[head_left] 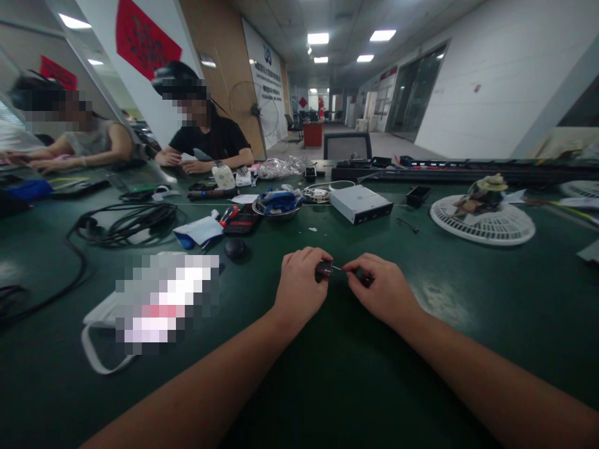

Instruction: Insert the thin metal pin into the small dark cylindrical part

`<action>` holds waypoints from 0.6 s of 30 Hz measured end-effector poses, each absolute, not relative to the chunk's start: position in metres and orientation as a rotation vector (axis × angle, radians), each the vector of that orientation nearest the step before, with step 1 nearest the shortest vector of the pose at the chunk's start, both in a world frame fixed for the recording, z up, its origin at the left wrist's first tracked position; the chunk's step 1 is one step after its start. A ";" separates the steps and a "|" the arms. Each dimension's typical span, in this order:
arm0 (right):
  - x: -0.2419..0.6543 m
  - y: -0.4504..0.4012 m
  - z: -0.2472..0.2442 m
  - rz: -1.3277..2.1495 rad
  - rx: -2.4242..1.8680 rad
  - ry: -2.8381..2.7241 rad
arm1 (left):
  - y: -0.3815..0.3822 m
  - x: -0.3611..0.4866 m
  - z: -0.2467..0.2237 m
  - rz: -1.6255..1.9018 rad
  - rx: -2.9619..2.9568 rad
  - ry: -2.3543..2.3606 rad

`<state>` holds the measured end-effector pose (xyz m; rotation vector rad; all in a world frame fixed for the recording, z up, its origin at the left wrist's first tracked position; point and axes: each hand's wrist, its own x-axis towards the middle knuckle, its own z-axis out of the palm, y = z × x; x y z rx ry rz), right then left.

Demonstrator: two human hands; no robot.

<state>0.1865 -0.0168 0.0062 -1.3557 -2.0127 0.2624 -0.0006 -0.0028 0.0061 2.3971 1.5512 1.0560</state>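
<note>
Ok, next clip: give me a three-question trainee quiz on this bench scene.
1. True or false: the left hand pinches a small dark part.
2. What lies right of the grey drive box? A) white fan grille B) a kettle C) a laptop
3. Fill in: a thin metal ____ runs between the dark part and the right hand.

Key: 1 true; 2 A; 3 pin (too small to tell more).
</note>
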 end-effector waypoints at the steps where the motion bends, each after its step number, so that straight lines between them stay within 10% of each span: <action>1: 0.186 -0.017 0.006 0.254 -1.387 -2.030 | -0.003 -0.001 0.006 1.059 2.389 1.557; 18: 0.186 -0.016 0.008 0.220 -1.452 -1.921 | 0.000 0.000 0.003 1.220 2.156 1.515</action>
